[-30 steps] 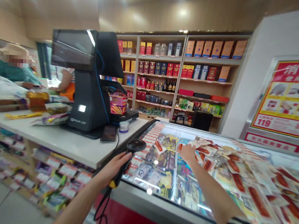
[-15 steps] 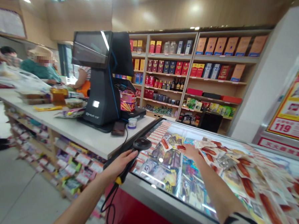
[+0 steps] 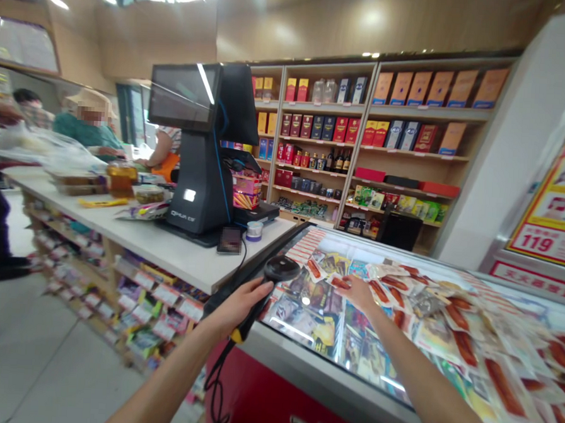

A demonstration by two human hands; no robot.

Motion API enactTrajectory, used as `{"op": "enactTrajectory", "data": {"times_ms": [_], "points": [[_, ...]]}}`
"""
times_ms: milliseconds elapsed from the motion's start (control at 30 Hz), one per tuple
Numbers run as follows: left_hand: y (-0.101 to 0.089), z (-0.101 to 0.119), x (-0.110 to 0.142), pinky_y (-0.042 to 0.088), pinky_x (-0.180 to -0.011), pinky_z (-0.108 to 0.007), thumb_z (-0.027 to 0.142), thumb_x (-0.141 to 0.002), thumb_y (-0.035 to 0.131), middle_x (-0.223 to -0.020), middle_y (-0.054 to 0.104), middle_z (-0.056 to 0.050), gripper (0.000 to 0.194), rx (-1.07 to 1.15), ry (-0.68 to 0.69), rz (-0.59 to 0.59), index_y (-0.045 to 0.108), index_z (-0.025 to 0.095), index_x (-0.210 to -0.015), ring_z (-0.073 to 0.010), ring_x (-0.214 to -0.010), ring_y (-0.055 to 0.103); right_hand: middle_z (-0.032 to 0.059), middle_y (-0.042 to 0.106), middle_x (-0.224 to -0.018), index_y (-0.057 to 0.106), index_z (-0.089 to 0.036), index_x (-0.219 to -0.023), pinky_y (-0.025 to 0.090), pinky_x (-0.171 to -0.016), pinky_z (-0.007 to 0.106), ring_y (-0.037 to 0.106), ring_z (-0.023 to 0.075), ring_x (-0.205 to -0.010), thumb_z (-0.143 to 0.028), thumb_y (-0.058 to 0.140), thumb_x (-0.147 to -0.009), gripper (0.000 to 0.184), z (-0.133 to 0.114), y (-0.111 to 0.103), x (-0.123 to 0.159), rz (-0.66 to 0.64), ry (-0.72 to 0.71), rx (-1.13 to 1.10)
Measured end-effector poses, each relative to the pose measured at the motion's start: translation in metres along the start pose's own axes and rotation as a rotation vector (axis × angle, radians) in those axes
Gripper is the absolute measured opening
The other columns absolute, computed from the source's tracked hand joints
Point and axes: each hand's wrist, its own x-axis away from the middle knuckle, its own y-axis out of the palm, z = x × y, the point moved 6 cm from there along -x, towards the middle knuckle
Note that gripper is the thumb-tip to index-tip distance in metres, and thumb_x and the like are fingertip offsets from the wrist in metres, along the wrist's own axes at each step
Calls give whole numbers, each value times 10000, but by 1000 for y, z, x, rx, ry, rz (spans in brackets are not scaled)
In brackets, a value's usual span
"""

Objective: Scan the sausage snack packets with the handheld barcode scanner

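My left hand [image 3: 244, 304] is wrapped round the handle of a black barcode scanner [image 3: 279, 268], its head over the near left corner of the glass-topped freezer [image 3: 298, 364]. A cable hangs from the scanner's handle. On the glass, my right hand [image 3: 356, 292] has its fingers closed on the edge of a packaged sausage [image 3: 337, 282]; the thumb side is partly hidden. Another packaged sausage [image 3: 315, 270] lies just left of it. To the right of my right hand, several more sealed sausages [image 3: 505, 384] are spread over the glass.
A checkout counter [image 3: 189, 260] at left carries a dual-screen register [image 3: 197, 169], a small round tub [image 3: 254, 231], a jar [image 3: 122, 179] and packets. Shelves [image 3: 326, 106] of boxes and bottles stand behind. A person in a hat [image 3: 85, 132] is beyond the counter.
My right hand has shifted slightly left with the packaged sausage, closer to the other one. The scanner stays in my left hand. The view has turned a little.
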Motion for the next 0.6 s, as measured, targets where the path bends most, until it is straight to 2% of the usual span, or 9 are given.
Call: {"op": "enactTrajectory", "data": {"times_ms": [133,267,367,500,600], "points": [[0,8,10,340,-457,-195,420,-704,488,-567,484,16,298,19,-3,12,498,139,-803,-69,-470,443,51,596,-819,576,-210,-868,315,-620,244,534,172,-786,-504,356,-749,386,-5,4,11,-39,-15,84],[6,13,11,337,-443,-191,419,-689,506,-551,485,20,298,63,5,3,497,135,-781,-63,-453,438,93,572,-923,526,-176,-974,329,-681,279,518,203,-868,-473,401,-734,401,-3,9,21,81,44,138],[14,11,5,340,-435,-188,425,-676,518,-532,487,25,293,91,-28,6,490,145,-757,-65,-444,445,92,565,-947,505,-150,-1000,336,-722,268,515,191,-882,-396,450,-719,378,-6,6,23,115,8,94],[27,6,-4,360,-445,-193,437,-671,520,-531,502,20,302,104,-56,5,490,147,-751,-71,-448,463,74,557,-938,523,-145,-981,329,-760,236,503,169,-881,-262,481,-691,315,-11,-21,19,161,-95,66],[36,5,-6,360,-439,-194,440,-670,520,-533,507,17,303,107,-87,-13,478,146,-727,-69,-441,461,74,551,-908,526,-137,-991,329,-759,234,497,167,-861,-247,471,-687,328,-6,-48,14,215,-88,80]]}}
